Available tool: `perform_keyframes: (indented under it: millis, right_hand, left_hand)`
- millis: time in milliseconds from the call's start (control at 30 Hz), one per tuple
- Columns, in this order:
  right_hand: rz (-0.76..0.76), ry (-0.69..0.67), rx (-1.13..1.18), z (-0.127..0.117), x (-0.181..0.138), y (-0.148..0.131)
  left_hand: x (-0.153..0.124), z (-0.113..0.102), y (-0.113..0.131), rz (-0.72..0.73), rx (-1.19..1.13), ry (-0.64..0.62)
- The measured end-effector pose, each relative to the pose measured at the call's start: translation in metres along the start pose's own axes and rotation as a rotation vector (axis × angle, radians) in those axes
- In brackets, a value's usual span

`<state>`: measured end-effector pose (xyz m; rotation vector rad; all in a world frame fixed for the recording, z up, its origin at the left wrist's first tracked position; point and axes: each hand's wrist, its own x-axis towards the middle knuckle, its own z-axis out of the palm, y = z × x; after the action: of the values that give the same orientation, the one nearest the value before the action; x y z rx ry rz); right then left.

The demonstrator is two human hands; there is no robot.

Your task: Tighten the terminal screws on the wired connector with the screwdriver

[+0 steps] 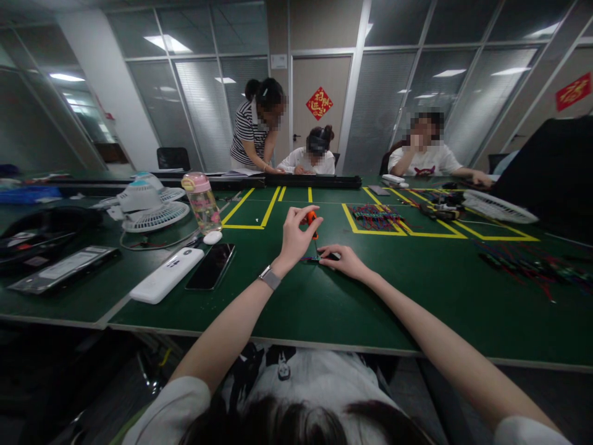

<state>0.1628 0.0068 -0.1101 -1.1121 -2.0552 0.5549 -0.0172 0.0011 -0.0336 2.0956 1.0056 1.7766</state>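
Observation:
My left hand (296,235) is raised above the green table (324,303), its fingers closed round an orange-handled screwdriver (312,218) that points down. My right hand (343,258) rests on the table just to the right, fingers pinched on a small dark part (316,259) with coloured wires under the tool's tip. A watch is on my left wrist.
To the left lie a white power bank (167,274), a black phone (210,266), a pink-capped bottle (201,201) and a small white fan (146,207). Bundles of coloured wires (376,217) sit inside yellow-taped boxes ahead and at right (532,262). Three people are at the far side.

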Motion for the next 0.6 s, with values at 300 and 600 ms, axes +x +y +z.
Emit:
perform_keyframes:
  millis: [300,600]
  right_hand:
    - [-0.005,-0.001,-0.018,-0.0002,-0.0001,0.0001]
    - [-0.007,-0.004,-0.007,-0.0004,-0.0003,-0.0007]
  left_hand:
    - [0.0004,-0.0007,0.0002,-0.001,-0.056,-0.026]
    - [-0.0002,0.0015,-0.0027,-0.012,-0.115,-0.102]
